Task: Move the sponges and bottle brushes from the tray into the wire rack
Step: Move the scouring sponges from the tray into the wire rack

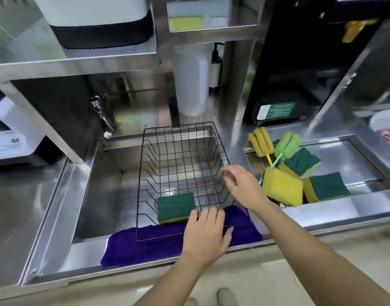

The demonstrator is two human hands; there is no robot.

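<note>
Left hand (208, 230): yours, flat and open on the near rim of the wire rack (180, 164), holding nothing.

Sponge in rack (176, 207): one, green side up, at the rack's near edge just beyond your left fingers. The rack sits in the sink (97, 184) over a purple cloth (132, 246).

Right hand (242, 184): open and empty, fingers loosely spread over the rack's right rim, beside the tray (352, 155).

Sponges in tray: three, heaped at its near left corner: one yellow side up (282, 187), two green side up (329, 186) (302, 161). Likely light, soft and springy; pinch each across its short edges.

Bottle brushes: two, at the tray's far left corner, one yellow (260, 141), one green (287, 143), thin handles running under the sponges. Probably light, with soft foam heads; take them by the stiff handles.
</note>
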